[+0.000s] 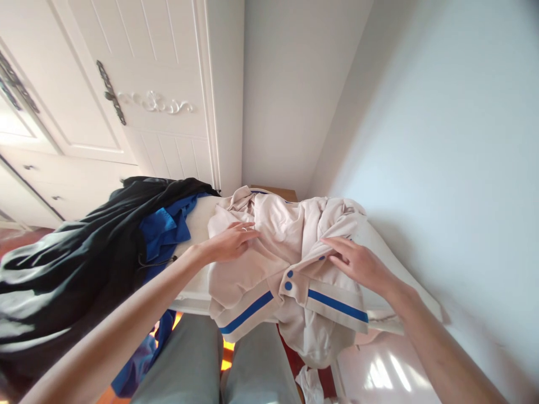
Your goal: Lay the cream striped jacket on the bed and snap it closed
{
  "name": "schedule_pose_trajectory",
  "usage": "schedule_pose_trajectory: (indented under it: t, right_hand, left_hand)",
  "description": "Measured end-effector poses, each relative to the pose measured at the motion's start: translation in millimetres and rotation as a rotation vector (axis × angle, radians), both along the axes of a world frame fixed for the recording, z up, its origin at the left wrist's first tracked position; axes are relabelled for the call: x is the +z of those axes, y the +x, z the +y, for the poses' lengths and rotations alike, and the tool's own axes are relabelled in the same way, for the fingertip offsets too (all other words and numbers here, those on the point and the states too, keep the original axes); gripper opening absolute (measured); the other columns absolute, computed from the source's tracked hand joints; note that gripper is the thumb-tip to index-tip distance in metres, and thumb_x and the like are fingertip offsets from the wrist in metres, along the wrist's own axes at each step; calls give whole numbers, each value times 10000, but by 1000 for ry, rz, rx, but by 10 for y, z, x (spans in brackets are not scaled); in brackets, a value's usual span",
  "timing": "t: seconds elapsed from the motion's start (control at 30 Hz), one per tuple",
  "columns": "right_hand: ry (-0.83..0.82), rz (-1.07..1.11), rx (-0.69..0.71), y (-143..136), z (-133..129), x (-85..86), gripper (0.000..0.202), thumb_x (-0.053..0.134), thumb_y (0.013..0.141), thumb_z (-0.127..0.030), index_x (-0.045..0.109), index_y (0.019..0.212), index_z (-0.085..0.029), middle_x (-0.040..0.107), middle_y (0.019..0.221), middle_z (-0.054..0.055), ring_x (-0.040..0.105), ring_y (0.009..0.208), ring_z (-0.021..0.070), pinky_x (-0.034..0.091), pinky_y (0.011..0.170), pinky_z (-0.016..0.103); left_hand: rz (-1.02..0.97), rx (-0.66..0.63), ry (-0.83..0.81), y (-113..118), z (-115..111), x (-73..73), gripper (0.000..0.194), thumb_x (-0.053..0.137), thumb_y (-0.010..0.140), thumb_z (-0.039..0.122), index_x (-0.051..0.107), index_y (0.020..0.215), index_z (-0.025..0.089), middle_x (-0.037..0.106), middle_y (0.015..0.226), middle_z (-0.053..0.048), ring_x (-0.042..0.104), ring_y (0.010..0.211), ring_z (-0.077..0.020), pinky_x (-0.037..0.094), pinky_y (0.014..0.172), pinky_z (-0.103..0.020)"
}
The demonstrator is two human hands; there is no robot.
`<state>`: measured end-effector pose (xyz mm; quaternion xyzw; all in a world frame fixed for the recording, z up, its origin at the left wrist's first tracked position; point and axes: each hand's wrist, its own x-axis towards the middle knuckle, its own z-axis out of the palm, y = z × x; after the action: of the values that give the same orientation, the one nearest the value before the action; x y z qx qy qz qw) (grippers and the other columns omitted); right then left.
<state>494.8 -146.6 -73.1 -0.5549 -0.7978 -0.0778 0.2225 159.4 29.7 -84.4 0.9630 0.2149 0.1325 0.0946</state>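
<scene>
A cream jacket (pixel 278 224) with blue stripes on its hem band and blue snap buttons lies rumpled on a white padded surface in front of me. Part of it hangs over the near edge. My left hand (pixel 231 241) rests on the jacket's left side, fingers stretched out over the cloth, a ring on one finger. On the right side, near the snap placket, my right hand (pixel 351 261) touches the fabric with its fingers extended and slightly apart. Neither hand grips the cloth.
Black clothing (pixel 96 247) and a blue garment (pixel 164 230) are heaped to the left on the white surface (pixel 197 224). A white wardrobe (pixel 155 67) stands behind. A pale wall (pixel 455 157) borders the right side. Below, a crumpled white cloth (pixel 310 384) lies near my legs.
</scene>
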Motion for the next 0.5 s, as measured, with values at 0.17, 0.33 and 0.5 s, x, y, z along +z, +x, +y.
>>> schedule_pose_trajectory:
  t: [0.17, 0.33, 0.5]
  right_hand:
    - [67, -95, 117, 60, 19, 66, 286, 529, 937, -108, 732, 1081, -249, 720, 980, 51, 725, 793, 167, 604, 677, 261]
    - [338, -89, 194, -25, -53, 136, 319, 503, 948, -57, 722, 1099, -233, 739, 1011, 62, 727, 795, 152, 584, 647, 238]
    - [602, -1, 238, -164, 8, 177, 431, 561, 906, -6, 697, 1215, -274, 751, 1100, 70, 746, 892, 190, 612, 707, 279]
  left_hand:
    - [63, -97, -33, 125, -11, 116, 345, 587, 823, 190, 747, 1123, 248, 729, 1011, -65, 629, 1038, -246, 404, 1026, -407]
    - [46, -156, 5, 107, -96, 262, 177, 586, 738, 111, 731, 781, 202, 653, 771, -35, 595, 830, -197, 438, 826, -305]
    - [-86, -90, 185, 92, -275, 386, 119, 552, 701, 68, 562, 679, 185, 644, 858, -70, 573, 864, -219, 427, 826, -335]
